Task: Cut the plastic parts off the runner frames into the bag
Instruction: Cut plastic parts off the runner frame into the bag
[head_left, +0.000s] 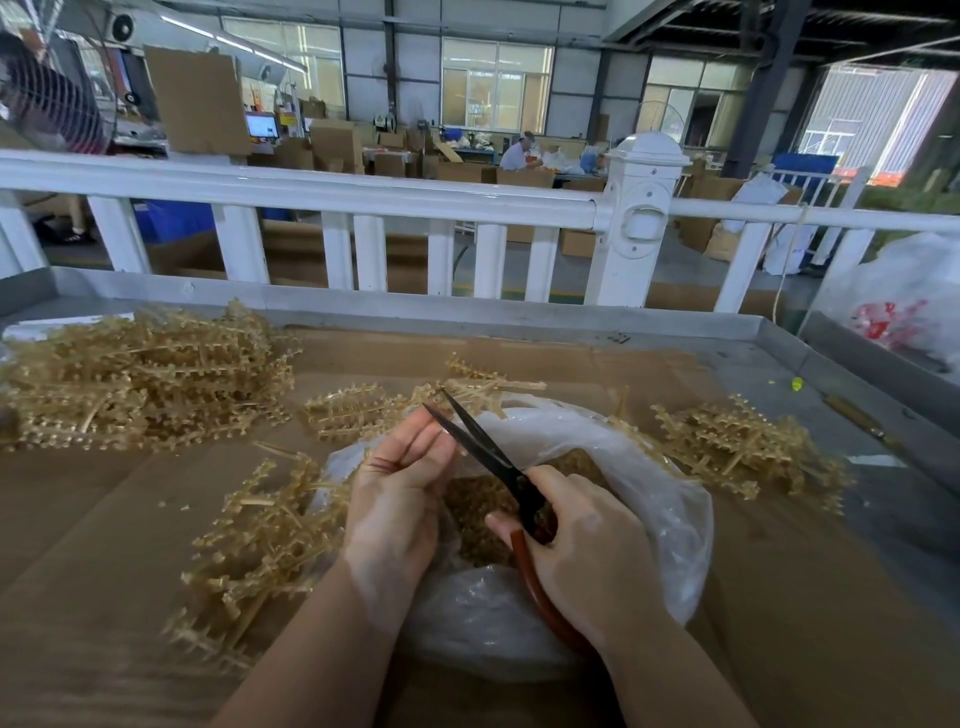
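Note:
My right hand (587, 545) grips black scissors (488, 452) by their red-brown handles; the blades stand open and point away from me. My left hand (400, 483) is just left of the blades, fingers and thumb pinched together on the near end of a tan runner frame (478, 389), which sticks out past the scissor tips. Both hands hover over a clear plastic bag (660, 493) whose open mouth shows loose cut parts (472, 525). Tan frames lie in heaps at the far left (145, 374), near left (260, 540) and right (737, 447).
Brown cardboard (779, 597) lines the metal-rimmed table (769, 325). A white railing (363, 192) runs along the far side. A white bag with red print (904, 306) sits at the right edge. A small yellow bit (796, 384) lies on the metal.

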